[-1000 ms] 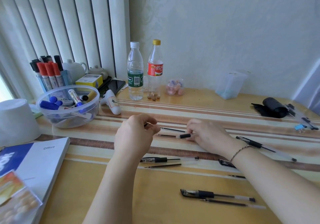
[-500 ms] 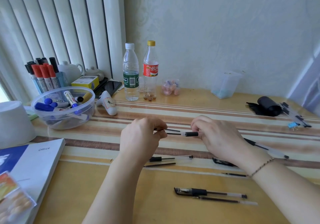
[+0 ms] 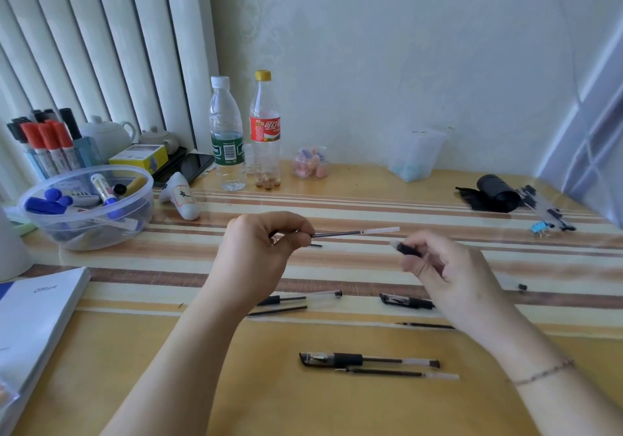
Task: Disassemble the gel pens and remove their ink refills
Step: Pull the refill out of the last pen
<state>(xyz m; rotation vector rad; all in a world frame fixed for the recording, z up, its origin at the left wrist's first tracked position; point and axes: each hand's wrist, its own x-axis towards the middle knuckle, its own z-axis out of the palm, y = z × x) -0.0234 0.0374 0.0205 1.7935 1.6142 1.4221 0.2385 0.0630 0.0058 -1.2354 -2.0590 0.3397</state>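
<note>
My left hand (image 3: 261,250) pinches a thin ink refill (image 3: 354,232) that sticks out level to the right, above the striped table. My right hand (image 3: 445,267) grips a clear pen barrel with a black grip (image 3: 406,249); most of the barrel is hidden in the fist. The refill's free end and the barrel are apart. On the table lie several taken-apart pens: a barrel (image 3: 369,359) with a refill (image 3: 401,374) beside it near the front, another barrel (image 3: 300,297) with a refill (image 3: 278,310) under my left wrist, a black cap (image 3: 406,301) and a refill (image 3: 426,326) by my right wrist.
A clear bowl of markers (image 3: 86,206) and a marker holder (image 3: 47,145) stand at the left, two bottles (image 3: 226,135) at the back. A white book (image 3: 33,317) lies front left. A black roll (image 3: 494,192) and more pens (image 3: 546,211) sit at the right.
My hands have pulled apart: the refill has come out of the barrel, staying in my left hand, while my right hand has drawn the barrel away to the right.
</note>
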